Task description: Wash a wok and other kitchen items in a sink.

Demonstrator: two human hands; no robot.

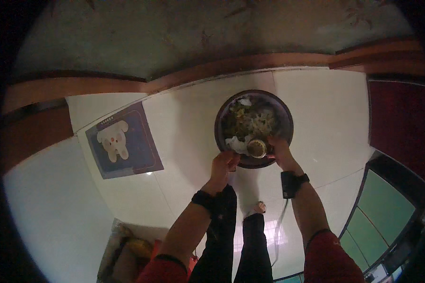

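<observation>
A round dark container [289,116] stands before me, holding leafy vegetable scraps [249,120] and crumpled white tissue [236,144]. My right hand [282,152] grasps the right side of a small round-mouthed cup or jar [257,148] over the container's near part. Brownish matter shows inside its mouth. At the container's near-left rim, my left hand [224,163] has its fingers curled; whether it grips the rim or something small is hidden.
A blue-grey mat with a cartoon animal [141,141] lies left on the pale tiled floor [191,106]. An open box [108,244] with mixed items stands lower left. Green panels [386,201] are at right. A cable [281,219] hangs from my right wrist. My foot [260,207] is below the container.
</observation>
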